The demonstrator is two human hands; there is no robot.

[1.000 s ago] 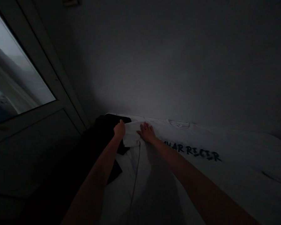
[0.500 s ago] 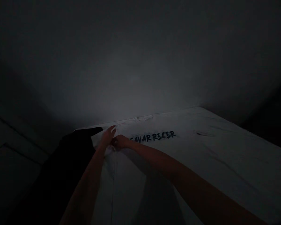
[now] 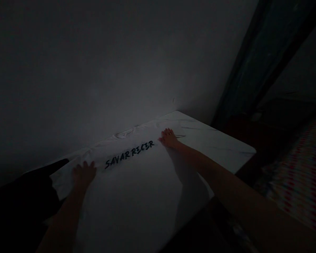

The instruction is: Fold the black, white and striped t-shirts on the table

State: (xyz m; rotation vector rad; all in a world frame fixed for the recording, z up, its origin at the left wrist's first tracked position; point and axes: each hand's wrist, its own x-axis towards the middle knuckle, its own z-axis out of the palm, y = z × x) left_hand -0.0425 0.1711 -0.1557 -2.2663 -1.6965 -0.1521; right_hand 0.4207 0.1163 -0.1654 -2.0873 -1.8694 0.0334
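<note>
A white T-shirt [image 3: 126, 196] lies spread on the table, with dark lettering across its chest and its neckline toward the wall. My left hand [image 3: 84, 174] rests with fingers spread near the shirt's left shoulder and sleeve. On the other side, my right hand [image 3: 169, 138] lies flat by the shirt's right shoulder, just past the end of the lettering. Neither hand grasps anything. The dim light hides the finer folds of the cloth.
The marbled white table [image 3: 213, 140] stands against a grey wall [image 3: 116, 70]. Dark cloth [image 3: 23, 196] lies at the left beside the sleeve. At the right are a patterned fabric [image 3: 300, 175] and a dark upright panel [image 3: 242, 66].
My hands have parted from close together at the shirt's left shoulder. The right one has moved across to the right shoulder, and both have opened. The view has turned rightward.
</note>
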